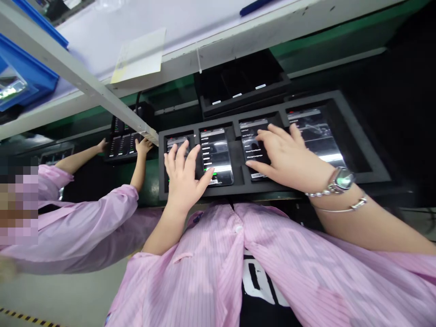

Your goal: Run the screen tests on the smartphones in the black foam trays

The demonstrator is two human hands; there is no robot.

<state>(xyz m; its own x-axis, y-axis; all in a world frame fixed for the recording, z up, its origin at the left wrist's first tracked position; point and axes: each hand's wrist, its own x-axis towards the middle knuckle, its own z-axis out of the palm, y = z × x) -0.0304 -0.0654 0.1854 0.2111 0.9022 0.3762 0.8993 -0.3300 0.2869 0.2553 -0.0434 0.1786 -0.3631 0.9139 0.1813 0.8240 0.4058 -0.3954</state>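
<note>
A black foam tray (368, 150) lies in front of me with several lit phones in its slots. My left hand (184, 175) lies flat with fingers spread over the leftmost phone (172, 141), its thumb at the lower edge of the second phone (217, 154). My right hand (289, 156) is open too, fingers resting on the third phone (251, 136). A fourth phone (315, 131) lies uncovered at the right. A watch (340, 179) and a bracelet sit on my right wrist.
To the left a co-worker in a pink smock has both hands (143, 146) on another black tray (124, 143) of phones. A further black tray (238, 88) stands behind mine. A white shelf (170, 27) with a blue bin (23, 77) hangs overhead.
</note>
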